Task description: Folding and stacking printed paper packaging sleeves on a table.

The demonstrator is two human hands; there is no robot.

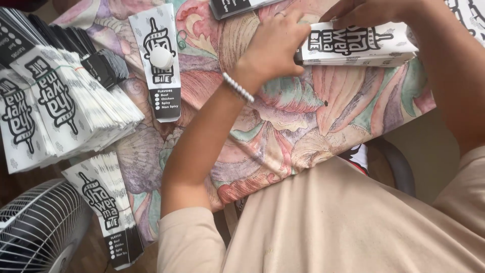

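Observation:
A stack of flat white paper sleeves with black print (356,46) lies at the far right of a table under a flowered cloth (283,121). My left hand (275,43), a bead bracelet at its wrist, has its fingers curled against the stack's left end. My right hand (369,11) presses down on the stack's top edge from behind. Both hands grip the same stack.
Large fanned piles of the same printed sleeves (55,96) fill the left. A single sleeve with a small white round cap on it (161,58) lies flat beside them. Another bundle (108,202) overhangs the near edge. A white fan grille (35,227) stands bottom left.

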